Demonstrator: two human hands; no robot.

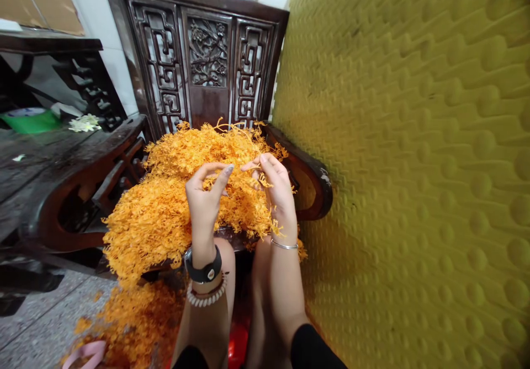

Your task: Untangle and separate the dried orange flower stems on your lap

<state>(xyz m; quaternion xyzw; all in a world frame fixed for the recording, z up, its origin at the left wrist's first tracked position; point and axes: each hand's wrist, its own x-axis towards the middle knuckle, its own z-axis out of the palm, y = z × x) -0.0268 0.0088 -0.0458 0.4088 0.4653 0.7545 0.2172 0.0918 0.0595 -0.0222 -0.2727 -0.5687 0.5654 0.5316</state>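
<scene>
A big heap of orange, finely branched plastic-looking sprigs (pixel 165 203) covers the seat of a dark carved wooden chair (pixel 209 104). Over the heap, my right hand (pixel 279 187) pinches an orange sprig (pixel 262 180) between thumb and forefinger, and its small branches hang in front of the palm. My left hand (pixel 207 192) faces it a little apart, thumb and forefinger brought together in a pinch. Anything between those left fingertips is too small to make out.
A yellow textured panel (pixel 406 165) stands close on the right. Chair armrests (pixel 325 187) flank the heap. More orange sprigs (pixel 141 319) lie low at the left, near a pink loop (pixel 86 352). A green tape roll (pixel 31 121) and white flowers (pixel 85 123) rest on the left table.
</scene>
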